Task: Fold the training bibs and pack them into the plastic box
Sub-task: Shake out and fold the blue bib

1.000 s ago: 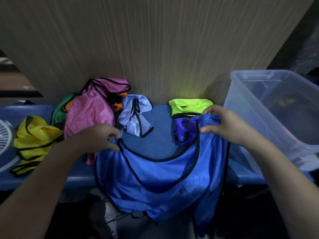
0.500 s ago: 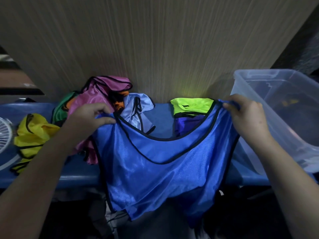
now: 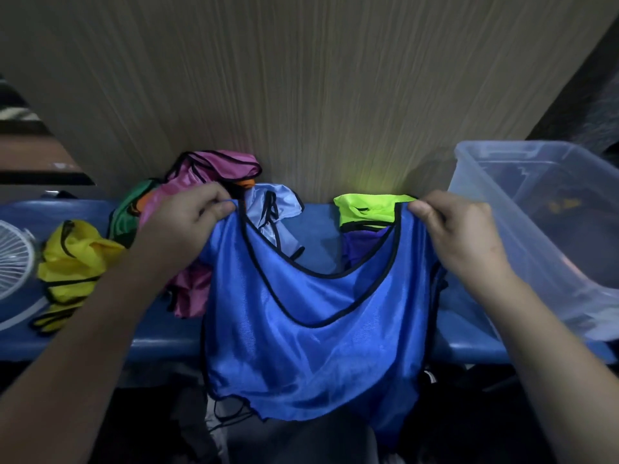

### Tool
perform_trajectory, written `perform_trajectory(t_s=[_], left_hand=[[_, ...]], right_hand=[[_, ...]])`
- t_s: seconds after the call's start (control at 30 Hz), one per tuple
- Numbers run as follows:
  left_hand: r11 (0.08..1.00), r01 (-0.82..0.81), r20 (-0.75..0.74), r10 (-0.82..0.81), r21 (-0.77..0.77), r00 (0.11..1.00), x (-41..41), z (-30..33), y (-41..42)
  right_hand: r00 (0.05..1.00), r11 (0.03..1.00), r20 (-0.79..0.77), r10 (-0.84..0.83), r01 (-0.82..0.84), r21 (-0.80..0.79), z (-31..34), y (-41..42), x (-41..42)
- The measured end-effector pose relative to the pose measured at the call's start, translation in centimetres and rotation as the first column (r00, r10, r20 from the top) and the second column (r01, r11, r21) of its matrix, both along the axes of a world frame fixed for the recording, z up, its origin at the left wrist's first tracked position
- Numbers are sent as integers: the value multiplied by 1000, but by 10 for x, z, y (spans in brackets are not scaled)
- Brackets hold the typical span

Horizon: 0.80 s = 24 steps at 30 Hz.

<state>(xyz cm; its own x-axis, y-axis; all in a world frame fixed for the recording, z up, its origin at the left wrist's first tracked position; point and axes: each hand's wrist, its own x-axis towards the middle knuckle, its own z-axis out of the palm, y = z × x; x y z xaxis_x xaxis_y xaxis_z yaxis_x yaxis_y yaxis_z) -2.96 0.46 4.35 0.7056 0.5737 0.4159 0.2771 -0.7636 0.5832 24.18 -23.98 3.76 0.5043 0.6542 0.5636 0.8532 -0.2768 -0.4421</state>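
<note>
We pinch the blue bib (image 3: 301, 329) by both shoulders, left hand (image 3: 181, 226) and right hand (image 3: 459, 232), fingers clamped, hanging it flat for folding.

No lettering anywhere to read here: the blue bib (image 3: 311, 329) is plain mesh with black trim, no number, no logo, and the clear plastic box (image 3: 536, 236) shows no label either.

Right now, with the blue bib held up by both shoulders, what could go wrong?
The blue bib hangs past the bench edge, so its hem may drag or bunch when laid down. Unfolded bibs, like the pink bib, crowd the left hand, leaving little flat room. The right hand might bump the plastic box.
</note>
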Motion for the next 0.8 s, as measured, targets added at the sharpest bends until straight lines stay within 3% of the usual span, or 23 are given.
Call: perform_trajectory(t_s=[0.13,0.37,0.53,0.8], left_hand=[[1000,17,-86,-17,-6,996,16,10,-20],[1000,12,-448,1,27,894,7,54,-38],[967,20,-306,60,252,950,-17,97,-49],[938,-99,-58,125,334,991,-50,148,-80]], right_hand=[[978,994,-179,104,-106,-2,6,6,-11],[935,971,-316,163,-209,-117,40,-7,-15],[943,913,-284,173,-261,-313,83,-42,-11],[996,993,-56,66,-71,-94,126,-87,-42]])
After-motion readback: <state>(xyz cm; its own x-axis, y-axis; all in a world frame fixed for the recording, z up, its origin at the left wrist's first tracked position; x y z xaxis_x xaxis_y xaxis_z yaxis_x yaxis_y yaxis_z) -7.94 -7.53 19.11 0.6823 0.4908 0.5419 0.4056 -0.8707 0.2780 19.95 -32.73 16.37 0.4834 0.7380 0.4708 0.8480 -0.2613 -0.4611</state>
